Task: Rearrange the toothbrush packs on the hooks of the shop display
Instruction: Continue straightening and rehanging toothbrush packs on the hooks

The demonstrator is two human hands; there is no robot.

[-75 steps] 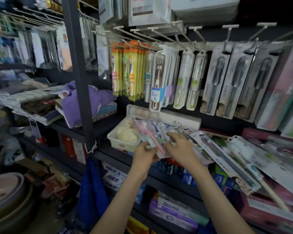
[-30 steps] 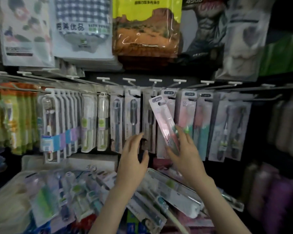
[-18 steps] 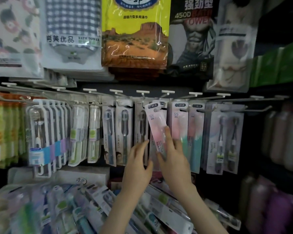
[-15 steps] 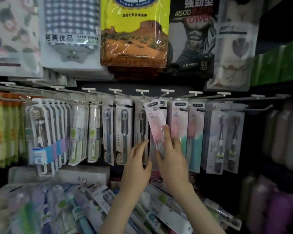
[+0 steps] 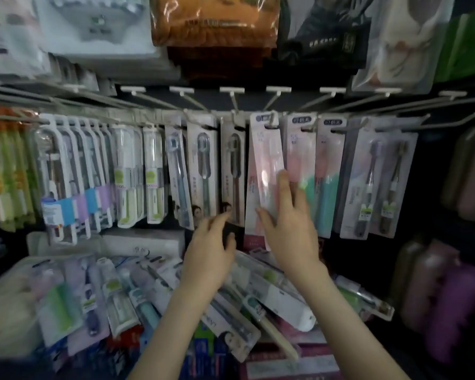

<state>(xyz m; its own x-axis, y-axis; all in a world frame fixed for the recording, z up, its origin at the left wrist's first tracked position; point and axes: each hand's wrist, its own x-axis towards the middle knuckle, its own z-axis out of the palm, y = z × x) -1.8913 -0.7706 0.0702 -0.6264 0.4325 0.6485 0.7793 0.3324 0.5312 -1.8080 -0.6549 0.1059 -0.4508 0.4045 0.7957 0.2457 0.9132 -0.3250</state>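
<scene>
At the hook rack [image 5: 403,127], right hand [image 5: 288,226] pinches pink toothbrush pack [image 5: 266,160]; left hand [image 5: 210,253] loosely curled, empty.

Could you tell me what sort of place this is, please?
Most likely a small shop's toiletries display: toothbrush packs hang in rows on wire hooks, packaged towels hang above, and loose packs lie heaped below.

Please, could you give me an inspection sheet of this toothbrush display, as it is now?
Surface: hidden under loose packs.
Job's things: pink pack tilted, its top at a hook; hanging packs in a row.
Clutter: the loose packs lie heaped crosswise below the hooks.
Hands: right hand holds the pink pack; left hand at the bottom of the dark pack, grip unclear.
Cables: nothing seen.
Surroundings: bagged goods above; blurred bottles at right.
</scene>
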